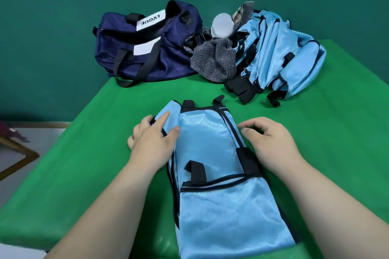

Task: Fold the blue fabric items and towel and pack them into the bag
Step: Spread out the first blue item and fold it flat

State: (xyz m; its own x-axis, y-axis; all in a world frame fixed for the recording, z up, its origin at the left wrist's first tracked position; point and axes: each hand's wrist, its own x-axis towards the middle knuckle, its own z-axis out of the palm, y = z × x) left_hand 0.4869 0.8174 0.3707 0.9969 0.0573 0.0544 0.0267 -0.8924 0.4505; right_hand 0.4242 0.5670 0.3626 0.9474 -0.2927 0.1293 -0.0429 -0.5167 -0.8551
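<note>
Blue fabric item [210,149], left hand [151,139] gripping its fold, right hand [271,141] pinching its edge; beyond them, bag [168,57] labelled LVQUE

A black-trimmed light-blue fabric item [210,149] is lying flat in the foreground. More blue fabric items [280,54] are lying heaped at far right. The grey striped towel [214,63] is resting crumpled between them and the navy bag [147,48].
</note>
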